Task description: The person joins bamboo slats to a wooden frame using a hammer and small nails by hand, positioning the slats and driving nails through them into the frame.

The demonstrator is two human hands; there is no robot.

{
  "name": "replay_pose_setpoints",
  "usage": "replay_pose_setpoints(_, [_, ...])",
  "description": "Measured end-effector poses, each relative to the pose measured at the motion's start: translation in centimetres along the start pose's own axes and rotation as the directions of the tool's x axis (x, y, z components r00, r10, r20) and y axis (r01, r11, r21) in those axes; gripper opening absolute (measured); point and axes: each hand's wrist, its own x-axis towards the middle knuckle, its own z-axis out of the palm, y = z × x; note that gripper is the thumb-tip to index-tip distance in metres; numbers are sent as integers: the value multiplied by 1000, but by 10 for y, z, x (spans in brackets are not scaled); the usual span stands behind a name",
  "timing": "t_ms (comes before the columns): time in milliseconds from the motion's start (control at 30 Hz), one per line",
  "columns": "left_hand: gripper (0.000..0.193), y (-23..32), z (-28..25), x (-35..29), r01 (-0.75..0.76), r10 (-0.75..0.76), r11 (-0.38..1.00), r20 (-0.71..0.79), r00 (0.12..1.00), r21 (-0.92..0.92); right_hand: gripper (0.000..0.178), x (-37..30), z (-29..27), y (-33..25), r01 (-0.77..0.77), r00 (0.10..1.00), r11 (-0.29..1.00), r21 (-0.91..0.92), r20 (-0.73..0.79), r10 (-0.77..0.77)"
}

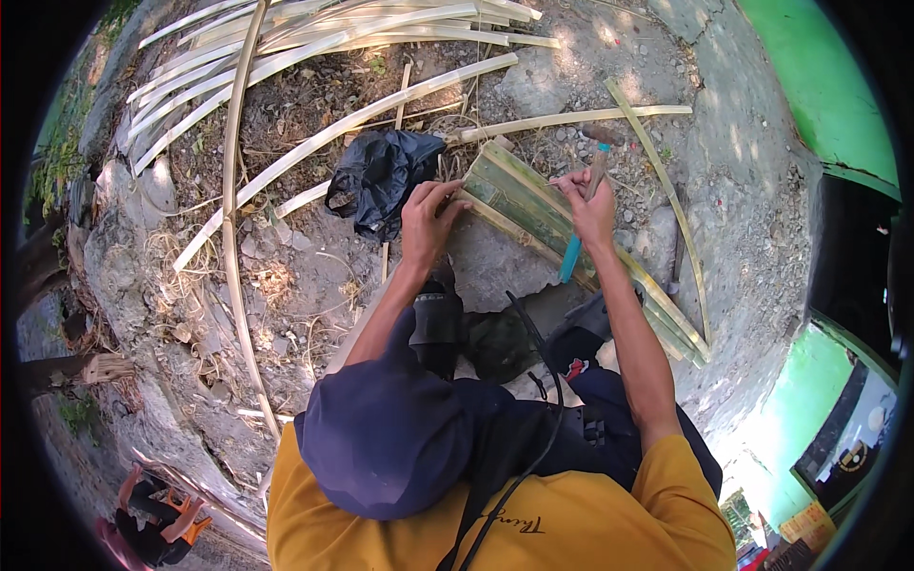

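Bamboo slats bundled on ground, left hand pressing their end, right hand gripping blue-handled tool, black bag beside.

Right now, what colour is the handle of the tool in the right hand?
Light blue: the tool handle below the right hand, seen in the head view.

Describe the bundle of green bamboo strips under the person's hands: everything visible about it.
The bamboo bundle is several flat, split strips laid side by side, green with pale yellowish edges. It lies on bare stony ground, slanting from upper left, by a black bag, to lower right. The left hand presses its near end; the right hand rests on its top, holding a blue-handled tool that crosses it. Its far lower end passes behind the right forearm.
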Motion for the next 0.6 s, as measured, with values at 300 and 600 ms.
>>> replay_pose_setpoints(300, [47,2,-8,3,-45,44,999,93,995,10,24,-8,32,-20,51,996,998,-25,80,-49])
replay_pose_setpoints(600, [40,-4,-3,-7,8,-8,999,-8,1000,-43,27,-29,63,-34,176,973,952,-249,191,-130])
